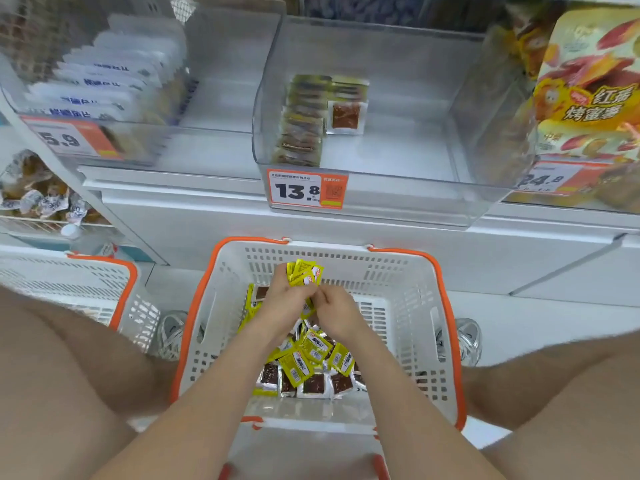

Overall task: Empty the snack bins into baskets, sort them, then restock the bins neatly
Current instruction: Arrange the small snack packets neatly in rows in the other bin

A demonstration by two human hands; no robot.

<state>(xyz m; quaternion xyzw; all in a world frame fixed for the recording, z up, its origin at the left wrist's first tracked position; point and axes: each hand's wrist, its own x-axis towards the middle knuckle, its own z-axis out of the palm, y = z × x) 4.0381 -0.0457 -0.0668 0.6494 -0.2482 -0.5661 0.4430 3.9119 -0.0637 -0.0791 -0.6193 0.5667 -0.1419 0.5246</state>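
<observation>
A white basket with orange rim (408,278) stands on the floor between my knees, holding a loose pile of yellow snack packets (311,362). My left hand (284,303) grips a small fanned stack of yellow packets (304,271) above the pile. My right hand (334,311) touches the stack's lower edge, fingers pinched on it. Above, the clear bin (398,188) marked 13.8 holds a short row of packets (301,126) standing at its left and one packet (346,116) lying flat beside them.
A second white basket (104,282) stands at the left. Neighbouring clear bins hold white packets (100,81) on the left and large orange bags (585,91) on the right. My shoes (465,337) flank the basket. A lower wire shelf at far left holds wrapped snacks (38,195).
</observation>
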